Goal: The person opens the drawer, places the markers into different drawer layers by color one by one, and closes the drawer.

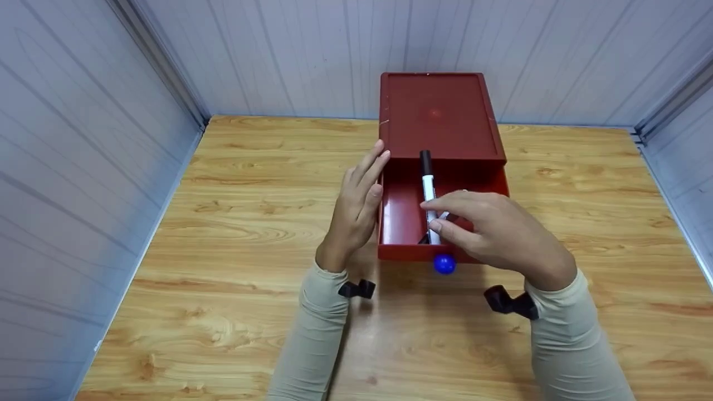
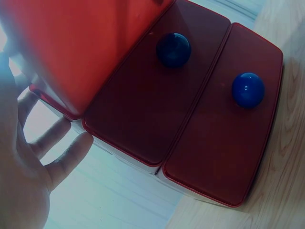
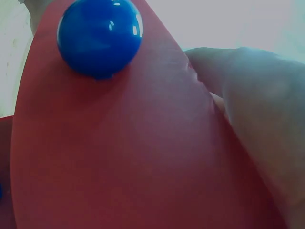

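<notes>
A red drawer cabinet point(image 1: 437, 111) stands near the back wall with its top drawer point(image 1: 399, 220) pulled out. My right hand point(image 1: 498, 231) reaches over the drawer's right side and pinches a white marker with a black cap point(image 1: 428, 186) between thumb and fingertips. The cap points towards the cabinet's front edge. Partly hidden under that hand, a small dark item point(image 1: 424, 239) shows beside the marker's lower end; its kind is unclear. My left hand point(image 1: 353, 203) rests along the cabinet's left side with its fingers extended. In the right wrist view the drawer front hides the marker.
A round blue knob point(image 1: 444, 264) sticks out from the open drawer's front. Two closed drawers below it carry blue knobs point(image 2: 248, 90) too. Pale panel walls point(image 1: 289, 61) bound the wooden table point(image 1: 250, 234) at the back and on both sides.
</notes>
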`<state>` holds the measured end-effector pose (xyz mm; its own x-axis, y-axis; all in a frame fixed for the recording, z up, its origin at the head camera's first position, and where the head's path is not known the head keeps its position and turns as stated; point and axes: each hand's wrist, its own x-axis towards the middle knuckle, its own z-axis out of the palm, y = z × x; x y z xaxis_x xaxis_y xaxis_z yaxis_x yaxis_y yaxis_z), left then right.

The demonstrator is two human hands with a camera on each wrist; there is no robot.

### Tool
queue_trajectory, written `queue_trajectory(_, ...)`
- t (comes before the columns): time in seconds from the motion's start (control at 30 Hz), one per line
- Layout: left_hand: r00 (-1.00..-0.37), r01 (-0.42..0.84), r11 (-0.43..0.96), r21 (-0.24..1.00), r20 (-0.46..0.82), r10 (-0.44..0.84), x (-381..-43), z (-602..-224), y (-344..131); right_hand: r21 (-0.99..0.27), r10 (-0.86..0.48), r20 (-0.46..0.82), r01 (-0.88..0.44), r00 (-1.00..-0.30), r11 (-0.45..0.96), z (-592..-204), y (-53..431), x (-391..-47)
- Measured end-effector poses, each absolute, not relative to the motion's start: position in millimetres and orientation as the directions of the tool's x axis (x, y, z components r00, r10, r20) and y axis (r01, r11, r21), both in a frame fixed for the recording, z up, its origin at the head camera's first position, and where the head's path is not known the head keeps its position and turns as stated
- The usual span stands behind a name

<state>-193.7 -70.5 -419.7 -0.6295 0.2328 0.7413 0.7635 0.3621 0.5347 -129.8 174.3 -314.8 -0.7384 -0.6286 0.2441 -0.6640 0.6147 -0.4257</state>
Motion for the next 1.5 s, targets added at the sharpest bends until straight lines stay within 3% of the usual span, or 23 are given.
queue_trajectory(0.83,-0.633,0.758,0.374,0.534,0.739,0.229,-193.7,-420.0,-70.5,-0.381,-0.699,0.15,-0.693,-0.699,0.612,-311.2,165.9,-131.6)
queue_trajectory(1.5,-0.616,0.773,0.356,0.525,0.755,0.224,-194.8,-420.5,-69.7,-0.393,-0.666,0.038,-0.624,-0.745,0.676,-308.2,158.3,-136.3)
